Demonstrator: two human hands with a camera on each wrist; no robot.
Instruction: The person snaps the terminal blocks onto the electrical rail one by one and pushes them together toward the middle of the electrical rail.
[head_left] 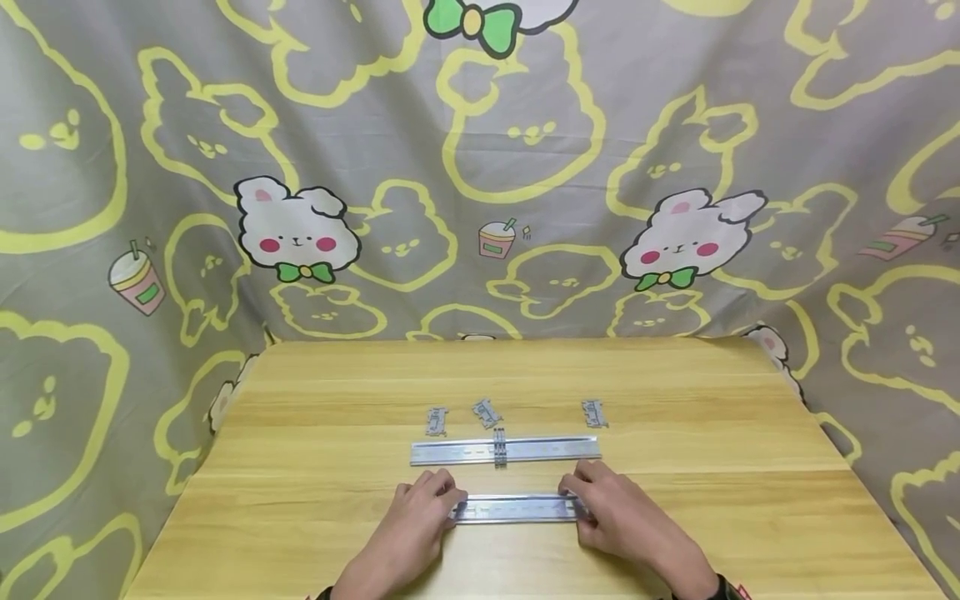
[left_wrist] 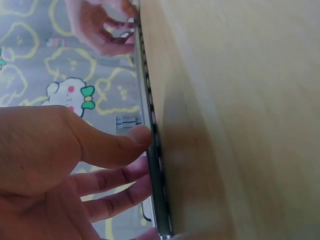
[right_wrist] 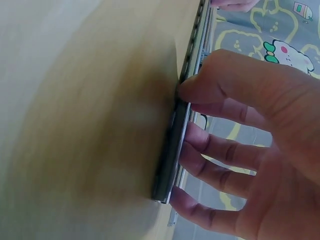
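Note:
A slotted metal DIN rail (head_left: 517, 509) lies crosswise at the near middle of the table, a hand at each end. My left hand (head_left: 420, 521) grips its left end; in the left wrist view the thumb (left_wrist: 137, 137) presses one long edge and the fingers are across from it. My right hand (head_left: 618, 508) holds the right end the same way, thumb and fingers on opposite edges of the rail (right_wrist: 172, 150). Behind it lies a second DIN rail (head_left: 457, 452), roughly parallel, with several narrow grey terminal blocks (head_left: 500, 448) clipped side by side near its middle.
Three loose grey terminal blocks lie flat beyond the far rail: one at left (head_left: 437, 421), a tilted one beside it (head_left: 487, 412), another at right (head_left: 594, 413). A patterned cloth (head_left: 555, 275) hangs behind and beside the wooden table (head_left: 315, 433).

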